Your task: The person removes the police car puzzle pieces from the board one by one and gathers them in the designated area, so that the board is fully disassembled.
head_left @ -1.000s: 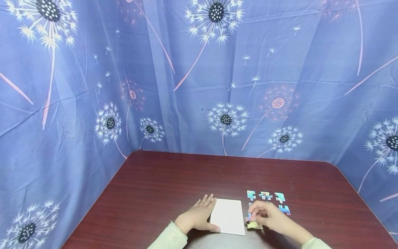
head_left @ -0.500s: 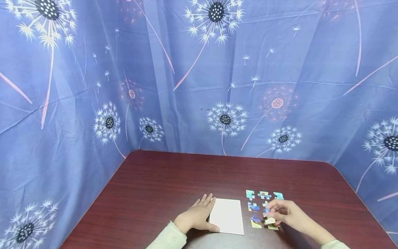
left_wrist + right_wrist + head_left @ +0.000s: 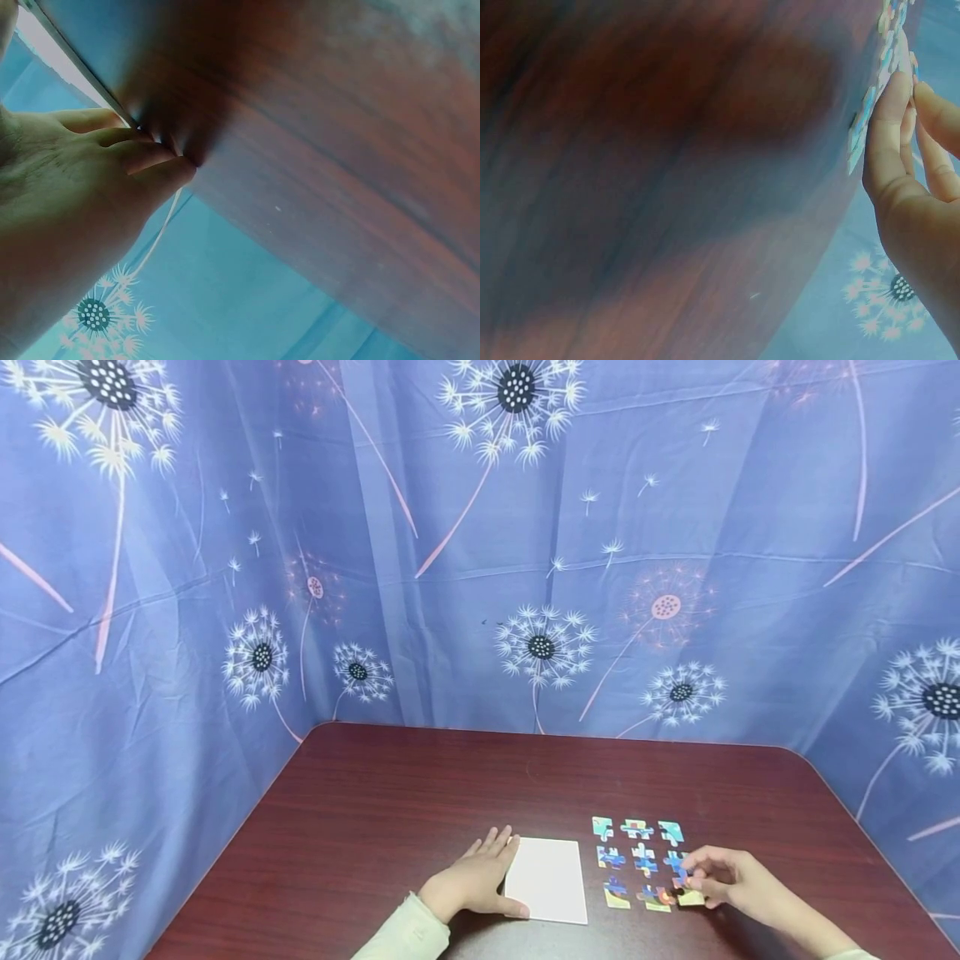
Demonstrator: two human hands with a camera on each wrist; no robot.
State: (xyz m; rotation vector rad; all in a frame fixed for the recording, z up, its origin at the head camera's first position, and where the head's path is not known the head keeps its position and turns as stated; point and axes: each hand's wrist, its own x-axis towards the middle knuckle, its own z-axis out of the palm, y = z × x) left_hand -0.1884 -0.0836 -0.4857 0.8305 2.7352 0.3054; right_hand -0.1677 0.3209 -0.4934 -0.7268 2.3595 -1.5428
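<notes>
My left hand (image 3: pixel 480 878) lies flat with fingers spread along the left edge of a white square board (image 3: pixel 547 881), thumb on its near left corner. In the left wrist view the left hand (image 3: pixel 97 161) reaches to the board's edge (image 3: pixel 79 66). At the near right corner of the laid-out jigsaw pieces, my right hand (image 3: pixel 723 878) pinches a yellow-bottomed puzzle piece (image 3: pixel 691 898) between thumb and fingers, close over the table. From the right wrist, the right hand (image 3: pixel 915 165) shows bent fingers meeting the thumb, with a bit of the piece (image 3: pixel 913 66) at the tips.
Several separate puzzle pieces lie in rows right of the board, among them a far left piece (image 3: pixel 603 828), a far right piece (image 3: pixel 671 833) and a near middle piece (image 3: pixel 657 899). The dark red wooden table (image 3: pixel 420 793) meets a blue dandelion curtain (image 3: pixel 465 652) behind and at the sides.
My right hand has travelled right along the near row with the puzzle piece, uncovering the near left and near middle pieces. The left hand keeps its place on the board.
</notes>
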